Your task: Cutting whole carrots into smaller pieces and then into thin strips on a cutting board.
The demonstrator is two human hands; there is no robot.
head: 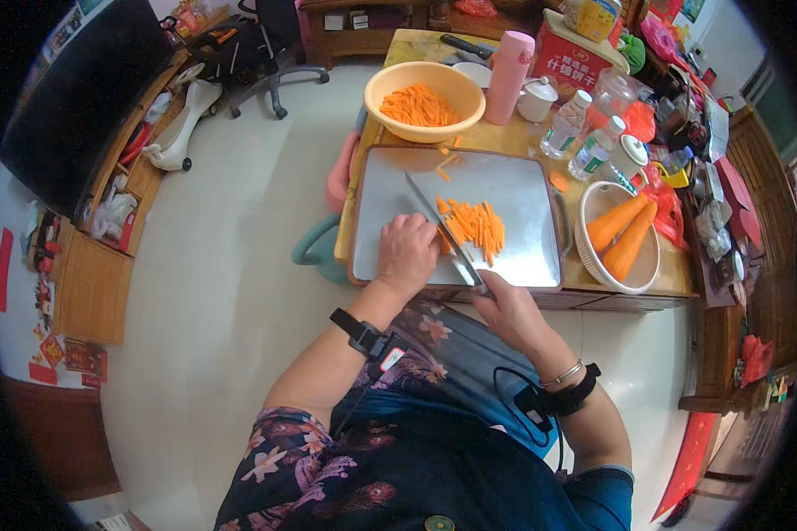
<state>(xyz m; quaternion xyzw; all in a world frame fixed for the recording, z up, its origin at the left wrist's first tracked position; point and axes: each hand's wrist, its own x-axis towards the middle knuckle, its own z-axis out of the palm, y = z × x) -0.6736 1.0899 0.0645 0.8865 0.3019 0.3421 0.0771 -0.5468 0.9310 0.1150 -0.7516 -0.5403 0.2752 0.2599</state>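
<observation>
My right hand (513, 306) grips the handle of a kitchen knife (438, 219). The long blade slants up and left across a metal-faced cutting board (392, 192). Left of the blade, my left hand (408, 251), fingers curled, presses on a carrot piece (445, 247) that is mostly hidden beneath them. A pile of cut carrot sticks (483, 226) lies just right of the blade. A few stray carrot bits (445, 174) rest near the board's far edge. Behind the board, a yellow plastic basin (425, 133) holds many carrot strips (418, 106).
Two peeled carrots (621, 229) lie in a white strainer basket (588, 249) to the right. A pink flask (507, 79), a lidded white cup (538, 99) and water bottles (594, 147) stand behind. Stools (332, 249) sit against the table's left side.
</observation>
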